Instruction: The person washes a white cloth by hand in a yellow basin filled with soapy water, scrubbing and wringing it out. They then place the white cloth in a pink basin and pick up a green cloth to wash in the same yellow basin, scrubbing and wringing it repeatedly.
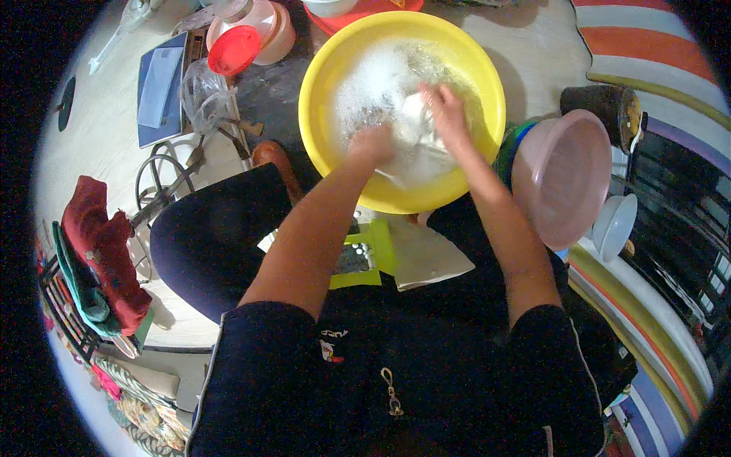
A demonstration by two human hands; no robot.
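A wide yellow basin (308, 122) holds soapy water with thick white suds (373, 72). Both my forearms reach over its near rim. In the water lies a wet white cloth (415, 126), partly sunk. My right hand (449, 118) grips its upper right part, with the fingers bent over it. At the cloth's left, my left hand (371, 145) is closed like a fist among the suds; foam hides its fingertips and whatever they hold.
A pink basin (567, 179) leans on its side at the right, near a white bowl (615, 227). Pink tubs with a red lid (234, 50) stand at the upper left, by a clear plastic bag (204, 97). A yellow-green frame (384, 247) is below the basin.
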